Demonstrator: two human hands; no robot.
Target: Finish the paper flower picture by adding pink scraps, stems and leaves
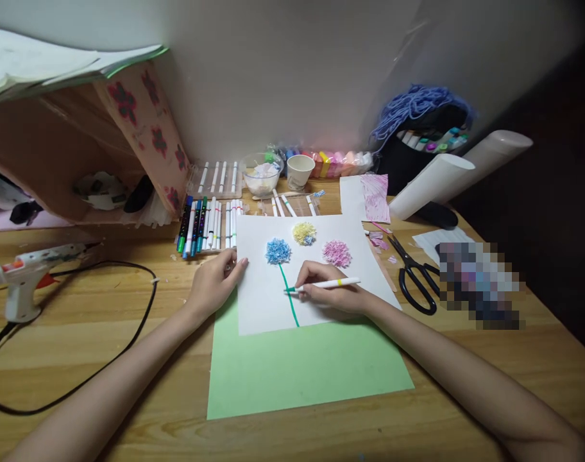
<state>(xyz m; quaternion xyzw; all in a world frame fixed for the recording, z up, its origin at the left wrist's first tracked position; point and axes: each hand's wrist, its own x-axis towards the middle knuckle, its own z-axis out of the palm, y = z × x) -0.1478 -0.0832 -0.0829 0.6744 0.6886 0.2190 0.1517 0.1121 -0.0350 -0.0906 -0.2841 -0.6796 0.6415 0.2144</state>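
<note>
My right hand [328,290] is closed on a pen [343,282], drawing at the green stem [283,277].
The pen slants between my thumb and fingers, its green tip at the middle of the stem, which runs down the white paper [256,301] from the blue puff [278,251]; I cannot tell whether the tip touches. My left hand [215,282] rests at the paper's left edge, thumb on it and fingers curled; I cannot tell whether they pinch it. A yellow puff [304,232] sits at the top of the paper, with a pink puff [337,253] lower and to the right. The paper overlaps a green sheet [306,378] on the table [167,417]. Scissors [412,273] lie to the right, a glue gun [20,285] far left, and markers [210,224], a bowl [261,183] and a cup [301,172] behind.
</note>
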